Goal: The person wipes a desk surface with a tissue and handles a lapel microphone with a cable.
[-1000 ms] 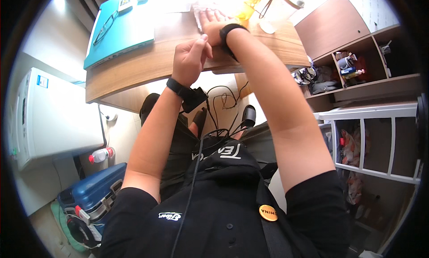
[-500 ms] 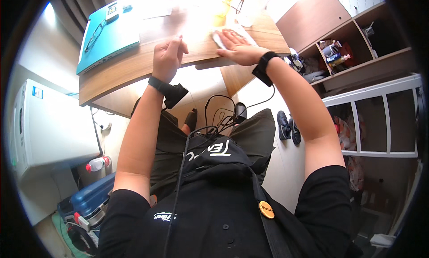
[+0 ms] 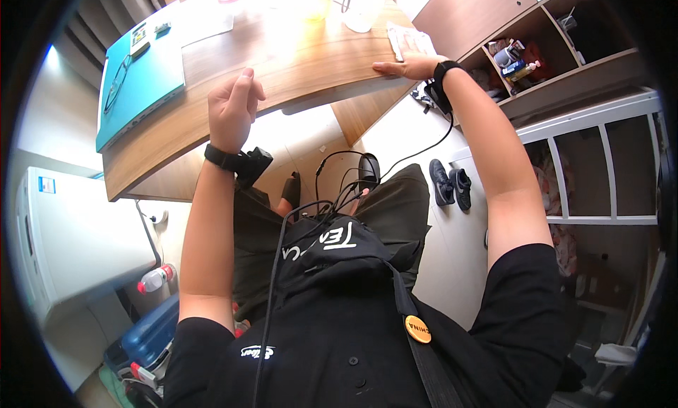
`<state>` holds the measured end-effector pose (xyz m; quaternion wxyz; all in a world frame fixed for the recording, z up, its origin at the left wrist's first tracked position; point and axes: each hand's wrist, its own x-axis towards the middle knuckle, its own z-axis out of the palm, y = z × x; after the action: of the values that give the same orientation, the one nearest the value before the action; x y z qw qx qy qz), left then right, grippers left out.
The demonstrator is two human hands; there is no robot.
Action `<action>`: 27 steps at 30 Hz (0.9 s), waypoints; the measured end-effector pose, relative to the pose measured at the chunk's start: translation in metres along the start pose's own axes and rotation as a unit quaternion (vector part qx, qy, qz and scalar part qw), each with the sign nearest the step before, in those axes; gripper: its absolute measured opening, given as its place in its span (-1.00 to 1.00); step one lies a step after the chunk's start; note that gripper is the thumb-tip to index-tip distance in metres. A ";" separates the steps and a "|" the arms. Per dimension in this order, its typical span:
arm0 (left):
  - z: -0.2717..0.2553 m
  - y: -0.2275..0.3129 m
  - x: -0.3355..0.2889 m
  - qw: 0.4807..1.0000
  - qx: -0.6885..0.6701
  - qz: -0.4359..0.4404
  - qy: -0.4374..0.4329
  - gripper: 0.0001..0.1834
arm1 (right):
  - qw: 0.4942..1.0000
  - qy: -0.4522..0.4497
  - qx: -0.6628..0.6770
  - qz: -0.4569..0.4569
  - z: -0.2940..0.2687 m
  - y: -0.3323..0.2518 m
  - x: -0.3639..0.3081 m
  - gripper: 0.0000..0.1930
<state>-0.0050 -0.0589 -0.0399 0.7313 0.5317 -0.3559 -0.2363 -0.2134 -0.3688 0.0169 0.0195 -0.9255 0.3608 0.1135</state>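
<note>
A person leans in at a wood-grain table [image 3: 296,79], right hand [image 3: 415,64] spread wide over a white cloth [image 3: 395,35] near the table's right end. With 12 o'clock pointing away from the wearer, the cloth lies between 11 and 12 from the right palm, under the fingers; the thumb points to 9, along the near edge. The hand hides much of the cloth and glare bleaches the rest, so its long axis cannot be told. The right hand is plainly the nearer: from the left hand [image 3: 233,105], the cloth sits well apart, toward 2 o'clock. That left hand, fingers curled in and thumb on top, is at the table's near edge with nothing visible in its grip; whether it touches the wood cannot be told. A clear jar [image 3: 361,19] stands at 10 o'clock from the cloth, apart from it, a yellow container [image 3: 319,5] beyond, both washed in light. Between 9 and 10 o'clock from the left hand, glasses [image 3: 116,84] rest on a turquoise case [image 3: 154,72].
</note>
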 end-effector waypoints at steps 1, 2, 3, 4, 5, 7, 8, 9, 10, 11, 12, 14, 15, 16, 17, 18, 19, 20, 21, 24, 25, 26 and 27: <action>0.000 -0.001 0.001 1.000 0.000 0.003 -0.005 -0.50 | 0.998 -0.052 0.026 -0.012 -0.012 -0.004 -0.002 0.35; 0.001 -0.002 0.001 1.000 -0.001 0.006 -0.009 -0.50 | 0.993 -0.103 0.053 -0.024 -0.016 -0.004 -0.002 0.38; 0.004 -0.001 0.002 1.000 -0.001 0.002 -0.012 -0.51 | 1.000 -0.024 0.013 -0.006 -0.009 -0.001 0.005 0.40; 0.007 -0.001 0.003 1.000 -0.003 0.001 -0.017 -0.51 | 1.000 -0.024 0.014 0.001 -0.005 0.008 0.008 0.40; 0.010 -0.002 0.004 1.000 0.001 0.007 -0.019 -0.51 | 1.000 -0.014 0.002 -0.006 -0.003 0.018 0.013 0.40; 0.009 -0.001 0.001 1.000 0.021 0.010 -0.008 -0.51 | 0.999 -0.011 -0.007 -0.030 -0.010 0.008 0.019 0.39; 0.008 -0.001 0.001 1.000 0.022 0.007 -0.008 -0.51 | 0.999 -0.013 -0.006 -0.031 -0.014 0.003 0.019 0.39; 0.007 0.000 0.001 0.999 0.046 0.010 -0.015 -0.50 | 0.999 -0.029 0.005 -0.031 -0.018 -0.002 0.018 0.40; 0.006 0.000 0.001 0.997 0.070 0.013 -0.023 -0.50 | 0.998 -0.045 0.015 -0.031 -0.021 -0.005 0.019 0.44; 0.005 -0.001 0.002 0.997 0.071 0.010 -0.022 -0.50 | 0.995 -0.068 0.058 -0.033 -0.022 -0.006 0.022 0.40; 0.007 -0.001 0.003 0.997 0.069 0.011 -0.026 -0.50 | 0.995 -0.068 0.060 -0.031 -0.020 0.001 0.028 0.40; 0.011 -0.002 0.006 0.997 0.066 0.009 -0.036 -0.51 | 0.995 -0.054 0.052 -0.062 -0.008 0.022 0.049 0.37; 0.012 -0.001 0.005 0.997 0.070 0.009 -0.037 -0.52 | 0.992 -0.028 0.080 -0.098 -0.003 0.023 0.051 0.34; 0.012 -0.001 0.005 0.997 0.074 0.008 -0.037 -0.52 | 0.991 -0.031 0.083 -0.098 -0.001 0.024 0.056 0.34; 0.012 -0.003 0.005 0.996 0.075 0.005 -0.039 -0.52 | 0.989 -0.075 0.095 -0.086 -0.001 0.026 0.062 0.34; 0.011 -0.003 0.005 0.996 0.078 0.010 -0.036 -0.52 | 0.984 -0.119 0.106 -0.076 -0.004 0.023 0.065 0.34; 0.010 -0.003 0.005 0.996 0.081 0.014 -0.033 -0.52 | 0.982 -0.148 0.098 -0.066 -0.011 0.018 0.066 0.34; 0.009 -0.003 0.004 0.996 0.083 0.012 -0.033 -0.52 | 0.981 -0.149 0.101 -0.067 -0.008 0.017 0.070 0.34; 0.011 -0.002 0.005 0.995 0.088 0.018 -0.037 -0.52 | 0.985 -0.131 0.091 -0.058 -0.005 0.021 0.074 0.34; 0.019 0.002 0.007 0.996 0.084 0.013 -0.029 -0.54 | 0.994 -0.072 0.060 -0.051 -0.001 0.026 0.079 0.36; 0.020 0.004 0.007 0.997 0.076 0.002 -0.014 -0.56 | 0.993 -0.068 0.074 -0.058 -0.005 0.023 0.076 0.34; 0.021 0.004 0.006 0.997 0.079 0.003 -0.014 -0.56 | 0.992 -0.065 0.089 -0.064 -0.008 0.019 0.073 0.32; 0.023 0.003 0.006 0.995 0.094 0.016 -0.014 -0.58 | 0.992 -0.061 0.090 -0.064 -0.011 0.017 0.071 0.32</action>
<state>-0.0189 -0.0757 -0.0313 0.6765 0.5894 -0.3950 -0.1977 -0.1724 -0.4298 0.0124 0.1321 -0.9324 0.3082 0.1348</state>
